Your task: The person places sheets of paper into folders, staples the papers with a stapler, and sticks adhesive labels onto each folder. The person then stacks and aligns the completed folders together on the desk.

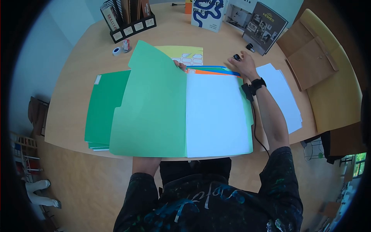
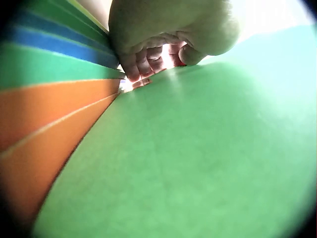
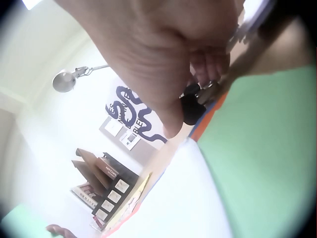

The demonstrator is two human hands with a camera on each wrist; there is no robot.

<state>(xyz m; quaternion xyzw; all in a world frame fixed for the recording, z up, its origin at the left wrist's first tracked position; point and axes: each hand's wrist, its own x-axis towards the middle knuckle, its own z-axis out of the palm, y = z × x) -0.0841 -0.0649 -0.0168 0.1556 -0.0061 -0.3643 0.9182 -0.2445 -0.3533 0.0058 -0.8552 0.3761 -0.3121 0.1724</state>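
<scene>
A light green file folder (image 1: 154, 104) lies spread in front of me, white paper (image 1: 216, 116) on its right half. My left arm runs beneath its raised left flap. At the top edge near the fold, my left hand (image 2: 173, 29) grips the folder with curled fingers; in the head view only the fingertips show. Orange, green and blue folders (image 2: 54, 62) are stacked beside that hand. Above the folder's top right corner, my right hand (image 1: 244, 65) pinches a black binder clip (image 3: 192, 105) between thumb and fingers. Another black binder clip (image 1: 250, 47) lies just beyond it.
Dark green folders (image 1: 104, 108) are stacked at left, white sheets (image 1: 284, 96) at right. A yellow label sheet (image 1: 185, 52), tape roll (image 1: 116, 51), black book rack (image 1: 133, 29) and standing books (image 1: 264, 28) sit farther back. A cable (image 1: 255, 123) trails from my right wrist.
</scene>
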